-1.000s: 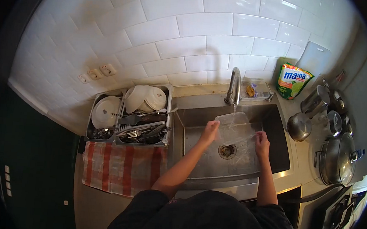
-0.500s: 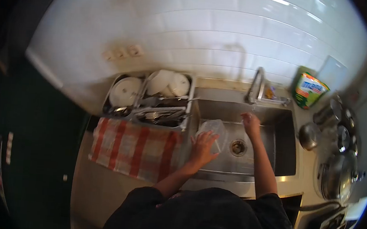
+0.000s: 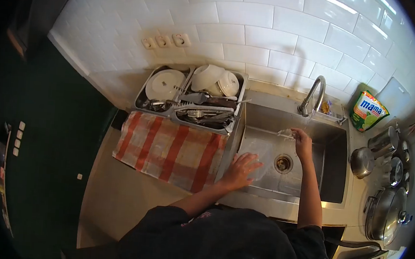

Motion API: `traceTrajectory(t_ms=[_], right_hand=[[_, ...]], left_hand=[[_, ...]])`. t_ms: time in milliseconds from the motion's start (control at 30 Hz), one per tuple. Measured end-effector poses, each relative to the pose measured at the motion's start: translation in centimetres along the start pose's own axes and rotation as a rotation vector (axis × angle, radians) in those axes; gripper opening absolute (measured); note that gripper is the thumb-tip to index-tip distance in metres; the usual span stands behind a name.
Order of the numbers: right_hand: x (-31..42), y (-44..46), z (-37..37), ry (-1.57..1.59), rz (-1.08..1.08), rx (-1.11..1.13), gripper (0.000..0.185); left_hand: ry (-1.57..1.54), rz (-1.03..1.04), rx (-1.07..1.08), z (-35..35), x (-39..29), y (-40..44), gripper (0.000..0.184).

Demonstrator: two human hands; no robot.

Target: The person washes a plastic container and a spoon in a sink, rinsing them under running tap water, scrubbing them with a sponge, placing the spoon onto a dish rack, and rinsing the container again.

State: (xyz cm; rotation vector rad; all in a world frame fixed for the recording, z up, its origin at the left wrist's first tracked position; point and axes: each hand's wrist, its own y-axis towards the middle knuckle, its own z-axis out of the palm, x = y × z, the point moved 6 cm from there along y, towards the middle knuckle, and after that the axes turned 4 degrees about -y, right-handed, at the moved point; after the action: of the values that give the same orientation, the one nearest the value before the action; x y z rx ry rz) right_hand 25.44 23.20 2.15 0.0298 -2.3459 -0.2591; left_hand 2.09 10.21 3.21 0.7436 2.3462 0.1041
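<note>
A clear plastic container [image 3: 260, 151] is at the left side of the steel sink [image 3: 263, 190]. My left hand [image 3: 241, 172] lies over its near edge, fingers spread. Just below the faucet [image 3: 319, 91], my right hand [image 3: 302, 142] is over the sink with its fingers bent together. Something pale and clear shows at its fingertips, either water or a small item; I cannot tell which. The drain [image 3: 283, 163] lies between the two hands.
Left of the sink, a rack [image 3: 243, 91] holds plates, bowls and cutlery above a checked cloth [image 3: 165, 150]. Behind on the right stands a green pouch [image 3: 368, 111]. A small pot [image 3: 362, 162] and a large lidded pot [image 3: 385, 214] line the right counter.
The container has moved from under the faucet to the sink's left side. My right hand has let go of it and moved up near the faucet. The view has shifted left.
</note>
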Motion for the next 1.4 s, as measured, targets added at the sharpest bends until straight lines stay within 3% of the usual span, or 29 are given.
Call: traceTrajectory(t_ms=[100,200,300,400,533,567,667,767,867,900,1000,1067,1200,1400], right_hand=[[-0.5,0.3,0.3,0.055,-0.149,-0.07,0.019],[-2.0,1.1,1.4,0.155,-0.09,-0.098,0.018],[-4.7,1.6,2.7,0.563,0.262,-0.034,0.026],[-6.6,2.1,2.8,0.437,0.302,-0.044,0.031],[-5.4,1.9,4.0,0.403,0.103,-0.069,0.014],[-5.7,2.0,4.8,0.459,0.16,0.079,0.027],[-2.3,2.4,3.4,0.097,-0.14,-0.11,0.029],[-1.5,3.3,1.9,0.08,-0.018,-0.042,0.031],[-3.7,4.0,2.3,0.082,-0.067,-0.146,0.034],[-4.7,3.8,3.0,0.167,0.118,-0.035,0.029],[-3.9,2.8,3.6,0.376,0.384,0.066,0.028],[-4.0,3.0,3.5,0.239,0.345,0.016,0.03],[-5.2,3.6,3.2,0.258,0.059,-0.171,0.037],[-4.7,1.7,1.7,0.594,0.489,-0.126,0.027]], left_hand=[[-0.062,0.044,-0.007,0.1,0.3,-0.2,0.059],[0.003,0.119,-0.07,-2.7,-2.0,-0.1,0.057],[-0.018,0.107,-0.002,-2.0,-0.7,-0.5,0.058],[-0.075,0.19,0.04,-2.5,-1.4,-0.9,0.056],[-0.036,0.244,0.063,-4.1,-1.5,-1.3,0.054],[-0.038,0.268,0.053,-4.7,-1.2,-1.4,0.054],[0.026,0.33,-0.019,-7.9,-1.0,-1.2,0.052],[0.009,0.318,-0.089,-11.1,-0.4,-0.8,0.052],[-0.074,0.316,-0.118,-13.9,0.6,-0.8,0.052],[-0.109,0.32,-0.121,-14.8,0.8,-0.9,0.052],[-0.011,0.387,-0.201,-18.5,1.6,-1.3,0.05],[0.078,0.374,-0.406,-22.8,3.9,-0.7,0.054],[0.382,-0.01,-0.59,-31.3,13.2,1.5,0.066],[0.619,-0.251,-0.459,-33.5,29.0,3.4,0.083]])
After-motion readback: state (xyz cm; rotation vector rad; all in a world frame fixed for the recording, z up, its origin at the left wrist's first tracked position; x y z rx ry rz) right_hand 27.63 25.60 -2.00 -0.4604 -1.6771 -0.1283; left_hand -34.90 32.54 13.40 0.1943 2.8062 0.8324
